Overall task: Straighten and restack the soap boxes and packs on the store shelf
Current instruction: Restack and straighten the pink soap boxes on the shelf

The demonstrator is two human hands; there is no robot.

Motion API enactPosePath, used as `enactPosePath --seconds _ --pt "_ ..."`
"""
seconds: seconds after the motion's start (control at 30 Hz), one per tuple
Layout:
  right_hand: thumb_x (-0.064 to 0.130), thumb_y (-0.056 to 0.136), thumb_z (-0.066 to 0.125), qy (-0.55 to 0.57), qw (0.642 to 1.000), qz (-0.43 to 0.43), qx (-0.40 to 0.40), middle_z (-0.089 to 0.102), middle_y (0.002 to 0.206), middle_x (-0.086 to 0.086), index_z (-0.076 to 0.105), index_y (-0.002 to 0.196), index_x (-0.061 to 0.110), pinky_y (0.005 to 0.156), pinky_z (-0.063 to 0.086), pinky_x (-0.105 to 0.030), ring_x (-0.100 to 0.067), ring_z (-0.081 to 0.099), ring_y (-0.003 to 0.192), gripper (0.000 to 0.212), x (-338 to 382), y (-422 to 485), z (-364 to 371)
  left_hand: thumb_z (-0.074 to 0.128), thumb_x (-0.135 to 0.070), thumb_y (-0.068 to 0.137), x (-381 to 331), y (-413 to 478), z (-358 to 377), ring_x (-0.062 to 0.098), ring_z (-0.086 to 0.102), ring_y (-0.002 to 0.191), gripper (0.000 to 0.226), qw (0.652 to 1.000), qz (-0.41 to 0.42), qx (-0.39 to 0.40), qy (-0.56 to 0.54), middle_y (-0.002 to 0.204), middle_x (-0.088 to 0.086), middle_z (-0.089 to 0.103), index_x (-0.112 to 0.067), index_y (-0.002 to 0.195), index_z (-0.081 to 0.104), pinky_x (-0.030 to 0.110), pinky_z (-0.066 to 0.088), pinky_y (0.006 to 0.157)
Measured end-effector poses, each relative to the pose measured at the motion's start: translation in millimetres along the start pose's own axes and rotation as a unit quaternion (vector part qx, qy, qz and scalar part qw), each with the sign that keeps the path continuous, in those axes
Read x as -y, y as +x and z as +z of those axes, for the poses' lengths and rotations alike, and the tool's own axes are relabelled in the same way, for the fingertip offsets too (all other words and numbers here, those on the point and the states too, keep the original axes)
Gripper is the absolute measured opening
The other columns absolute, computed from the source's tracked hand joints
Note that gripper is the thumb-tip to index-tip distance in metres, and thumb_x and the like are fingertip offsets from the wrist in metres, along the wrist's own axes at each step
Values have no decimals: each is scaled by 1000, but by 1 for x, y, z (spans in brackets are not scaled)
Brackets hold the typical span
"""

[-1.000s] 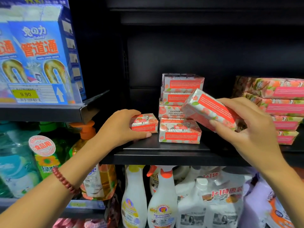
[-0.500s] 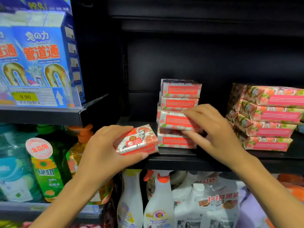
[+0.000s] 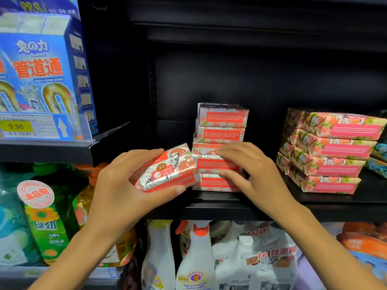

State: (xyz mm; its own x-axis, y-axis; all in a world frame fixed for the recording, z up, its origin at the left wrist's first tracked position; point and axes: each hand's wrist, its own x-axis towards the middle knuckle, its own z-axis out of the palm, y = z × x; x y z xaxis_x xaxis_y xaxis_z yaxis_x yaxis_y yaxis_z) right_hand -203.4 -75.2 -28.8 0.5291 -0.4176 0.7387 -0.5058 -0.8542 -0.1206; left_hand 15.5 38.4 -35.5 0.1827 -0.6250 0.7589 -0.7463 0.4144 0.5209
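Since a second ago both hands have exchanged roles around the centre stack [image 3: 222,122] of soap boxes, which serves as the reference point on the shelf [image 3: 314,206]. The right hand [image 3: 251,174] previously held a box tilted in the air to the right of the stack; that box is now level in the lower part of the stack, one tier above the bottom. The right hand remains on this seated box [image 3: 217,164], with fingers [image 3: 226,149] laid over its top edge and the thumb at its lower edge, so that the box is pinched between them. The left hand [image 3: 117,191] previously rested on a small box lying on the shelf to the left of the stack. That loose box [image 3: 167,170] is now raised off the shelf and tilted, its right end just touching the left side of the stack at the height of the seated box. The left fingers are clamped on it, fingers over the top and thumb under the front edge. The stack of wider packs [image 3: 335,153], well to the right of the centre stack, is unchanged and slightly stepped. Assessment: one stray box is restacked; the loose box is the next to place, probably on top of the centre stack, and the upper boxes need squaring
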Motion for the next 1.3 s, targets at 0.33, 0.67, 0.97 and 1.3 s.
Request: enactPosePath --seconds 0.33,0.67,0.97,1.3 --pt "41 82 64 21 997 67 -42 56 118 12 60 120 17 98 30 -6 1 47 113 46 -9 -45 -30 68 -72 51 -37 64 30 -11 55 101 79 992 83 93 -22 101 -29 55 -34 120 57 0 43 77" --pt "38 80 70 -21 994 83 70 58 111 17 65 113 24 87 46 -24 0 50 108 37 -19 -81 -30 65 -61 57 -40 83 63 -2 47 101 68 983 130 117 61 97 -26 49 -19 110 69 9 33 84" --pt "35 77 72 -24 995 79 59 61 104 16 67 109 23 80 41 -13 -1 50 100 34 -19 -81 -29 77 -27 73 -35 68 63 5 56 105 37 992 115 59 3 105 -16 58 -14 107 71 22 46 92" --pt "30 81 71 7 991 103 87 60 111 16 65 114 22 92 42 -17 -1 52 107 35 -12 -80 -40 75 -27 77 -38 64 59 17 58 111 39 989 119 65 51 114 2 67 -13 113 68 34 45 97"
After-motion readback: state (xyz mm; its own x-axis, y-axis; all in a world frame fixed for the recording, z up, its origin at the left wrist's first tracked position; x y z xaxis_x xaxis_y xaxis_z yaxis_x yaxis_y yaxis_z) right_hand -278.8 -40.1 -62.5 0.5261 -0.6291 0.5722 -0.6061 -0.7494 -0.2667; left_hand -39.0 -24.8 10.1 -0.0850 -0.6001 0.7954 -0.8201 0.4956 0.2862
